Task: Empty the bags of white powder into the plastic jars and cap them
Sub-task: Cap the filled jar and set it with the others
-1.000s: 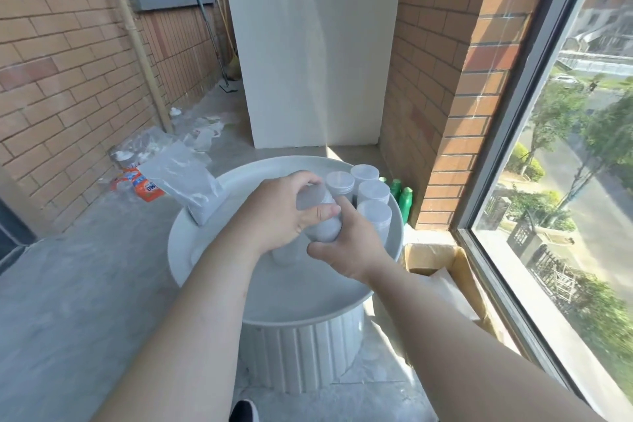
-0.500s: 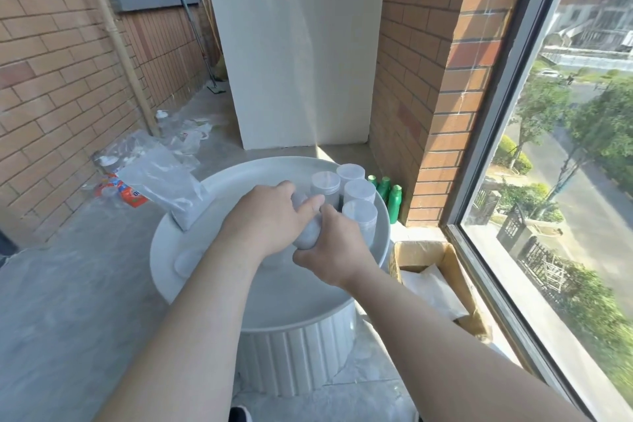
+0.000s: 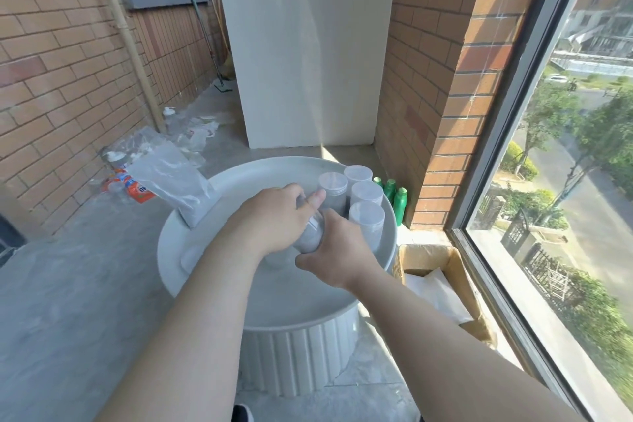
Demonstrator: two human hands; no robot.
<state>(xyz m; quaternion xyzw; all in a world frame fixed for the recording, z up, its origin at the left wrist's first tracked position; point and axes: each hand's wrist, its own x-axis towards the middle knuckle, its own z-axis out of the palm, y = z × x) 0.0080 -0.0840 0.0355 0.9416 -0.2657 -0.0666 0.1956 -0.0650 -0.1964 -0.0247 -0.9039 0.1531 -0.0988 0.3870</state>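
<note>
Jar [image 3: 309, 235] of clear plastic, tilted on its side and partly filled with grey-white powder, is held over the middle of the table [image 3: 291, 300] between both hands. The left hand [image 3: 274, 219] curls its fingers and thumb round the jar's upper end; whether a cap sits under them I cannot tell. The right hand [image 3: 337, 250] wraps its fingers round the lower part of the jar's body from the right.

Four more capped jars [image 3: 367, 195] stand upright in a tight cluster at the table's far right rim, touching one another. They are smooth cylinders with flat translucent caps, and pale powder shows through the walls.

One bag [image 3: 171, 181] of thin, crinkled clear plastic leans over the table's left rim, its lower part holding white powder.

The table is round and white, a shallow dish with a raised rim on a fluted drum base.

Three green bottles [image 3: 399, 205] stand on the floor between the table and the brick wall [image 3: 435, 113]. One open cardboard box [image 3: 459, 271] lies on the floor to the right of the table, with something white and soft inside. One orange packet [image 3: 138, 188] lies on the grey floor just beside the bag.
</note>
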